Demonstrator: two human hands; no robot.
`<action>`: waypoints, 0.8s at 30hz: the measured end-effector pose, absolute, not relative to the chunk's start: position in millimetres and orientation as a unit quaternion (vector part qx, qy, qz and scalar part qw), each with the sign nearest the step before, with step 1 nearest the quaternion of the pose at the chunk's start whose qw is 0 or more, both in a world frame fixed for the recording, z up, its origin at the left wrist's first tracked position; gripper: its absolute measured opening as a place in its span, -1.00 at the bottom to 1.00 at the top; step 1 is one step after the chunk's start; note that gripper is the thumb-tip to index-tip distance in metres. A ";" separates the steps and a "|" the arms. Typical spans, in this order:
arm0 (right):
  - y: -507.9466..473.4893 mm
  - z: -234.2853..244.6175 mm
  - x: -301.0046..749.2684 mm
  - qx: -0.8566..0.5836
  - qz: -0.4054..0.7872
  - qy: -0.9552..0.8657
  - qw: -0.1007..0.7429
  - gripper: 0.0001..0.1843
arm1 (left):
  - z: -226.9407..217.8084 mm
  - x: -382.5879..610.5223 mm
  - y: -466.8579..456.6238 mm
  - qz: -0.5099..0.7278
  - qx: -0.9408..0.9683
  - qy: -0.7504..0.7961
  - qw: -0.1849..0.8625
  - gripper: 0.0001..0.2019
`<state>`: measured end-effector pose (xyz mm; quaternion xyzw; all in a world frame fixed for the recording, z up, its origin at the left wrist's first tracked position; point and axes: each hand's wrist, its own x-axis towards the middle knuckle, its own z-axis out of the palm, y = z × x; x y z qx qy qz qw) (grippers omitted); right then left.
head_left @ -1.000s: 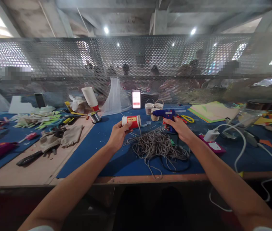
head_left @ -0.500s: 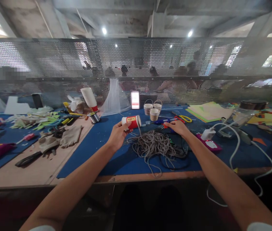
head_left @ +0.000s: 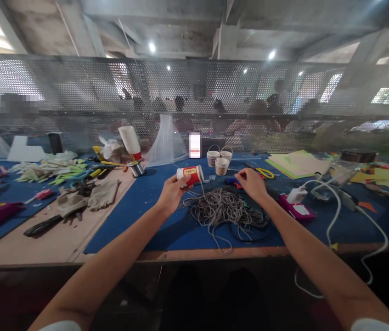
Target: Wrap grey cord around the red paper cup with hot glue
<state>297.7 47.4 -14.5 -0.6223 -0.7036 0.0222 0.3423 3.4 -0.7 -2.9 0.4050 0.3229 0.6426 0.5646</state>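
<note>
Fingers of the left hand (head_left: 171, 193) wrap around a small red-and-white paper cup (head_left: 189, 175), held on its side above the blue mat (head_left: 166, 225) with its mouth turned right, probably so the grey cord running down from it stays in reach; that cord joins a loose tangle of cord (head_left: 223, 209) heaped on the mat just below. Fingers of the right hand (head_left: 252, 184) curl downward over the far edge of the tangle, near a blue glue gun (head_left: 231, 181) lying flat; whether they pinch anything I cannot tell. Three small cups with handles (head_left: 219, 161) stand behind, beside yellow scissors (head_left: 265, 173)
</note>
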 end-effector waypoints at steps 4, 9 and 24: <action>27.6 -0.4 248.4 -0.455 0.272 -0.734 0.424 -0.71 | -1.5 4.2 -1.5 0.647 0.408 0.319 0.560 -0.62; 1.0 5.9 197.7 -0.374 0.453 -0.726 0.358 -0.67 | 0.3 5.1 -3.6 0.658 0.416 0.320 0.540 -0.61; -29.5 13.1 205.3 -0.408 -0.055 -0.848 0.335 -0.67 | 0.3 5.2 -9.4 0.643 0.515 0.391 0.410 -0.64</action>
